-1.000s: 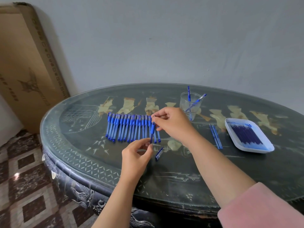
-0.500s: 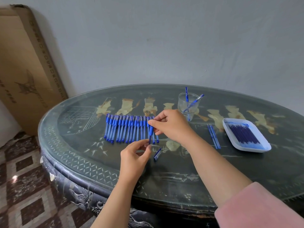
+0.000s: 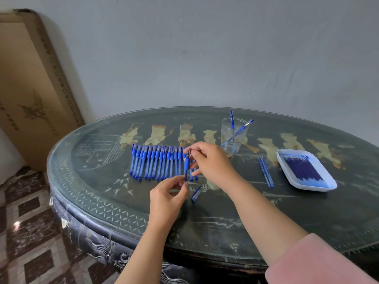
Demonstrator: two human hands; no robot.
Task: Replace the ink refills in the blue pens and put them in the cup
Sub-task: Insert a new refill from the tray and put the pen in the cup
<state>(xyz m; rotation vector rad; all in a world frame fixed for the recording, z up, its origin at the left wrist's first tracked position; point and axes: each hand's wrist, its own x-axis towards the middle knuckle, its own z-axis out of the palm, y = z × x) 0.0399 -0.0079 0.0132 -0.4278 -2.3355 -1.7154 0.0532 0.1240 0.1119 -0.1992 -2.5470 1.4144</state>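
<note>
A blue pen (image 3: 186, 166) stands nearly upright between my hands, tip up and uncapped. My right hand (image 3: 209, 162) pinches its tip end and my left hand (image 3: 168, 193) pinches its lower end. The pen's cap (image 3: 196, 194) lies on the table just right of my left hand. Several blue pens (image 3: 158, 161) lie in a row behind my hands. A clear glass cup (image 3: 232, 136) at the back holds two blue pens. A white tray (image 3: 328, 184) on the right holds several ink refills (image 3: 301, 168).
Two loose refills (image 3: 266, 171) lie on the round dark glass-topped table (image 3: 225, 218) between the cup and the tray. A large cardboard box (image 3: 30, 85) leans on the wall at left. Tiled floor lies below the table's left edge.
My right hand's fingers have shifted up to the pen's tip. The pen now stands a little straighter. My left hand keeps its hold at the bottom.
</note>
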